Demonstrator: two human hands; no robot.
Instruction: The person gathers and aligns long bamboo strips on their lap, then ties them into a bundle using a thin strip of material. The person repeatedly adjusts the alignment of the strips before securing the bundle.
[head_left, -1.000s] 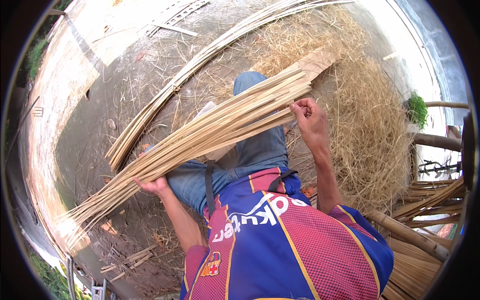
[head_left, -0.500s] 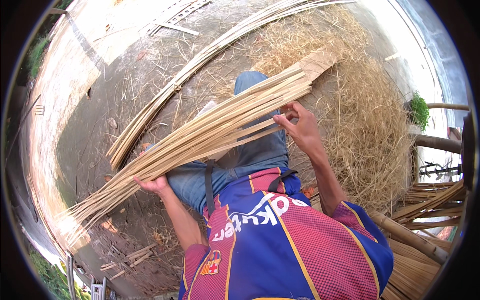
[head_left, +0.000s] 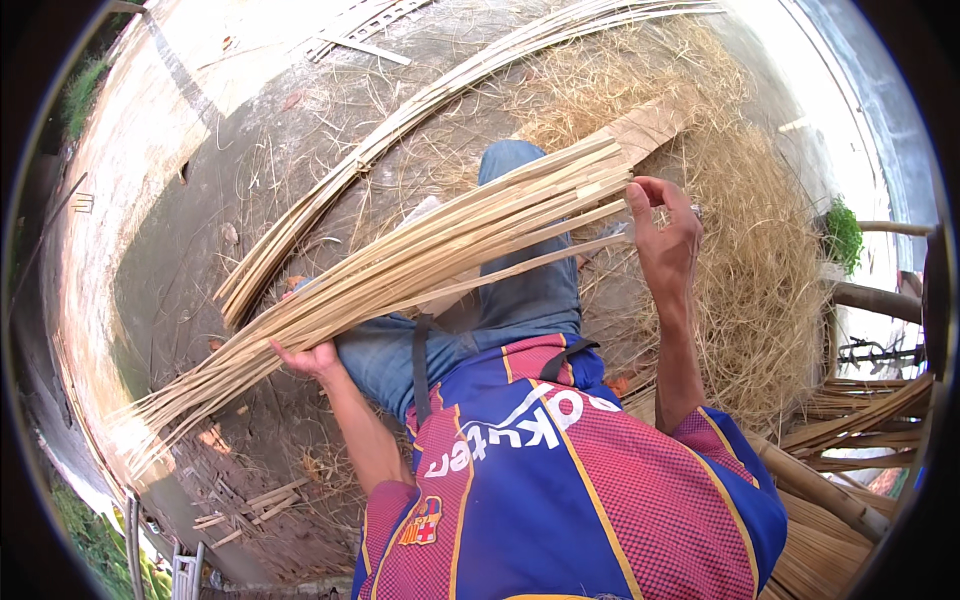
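A long bundle of thin, pale bamboo strips [head_left: 430,255] lies slantwise across my lap, from the lower left up to the right. My left hand [head_left: 308,360] is closed around its lower side, palm up, supporting the strips. At the upper right end my right hand [head_left: 665,225] is raised beside the cut ends, its thumb and forefinger pressed together. Whether a strip sits between those fingertips is too small to tell. A few strips [head_left: 540,266] hang apart along the bundle's near edge. My knees in blue jeans [head_left: 510,165] are under the bundle.
Beyond the bundle another long bundle of strips [head_left: 365,155] lies on the ground. A flat board [head_left: 650,130] rests among heaped straw-like shavings [head_left: 745,250] at the right. Bamboo poles [head_left: 825,485] and more strips are at the lower right. Small offcuts [head_left: 260,505] lie lower left.
My right hand has moved right, away from the bundle's near edge to beyond its cut ends. The left hand still supports the bundle, almost unmoved.
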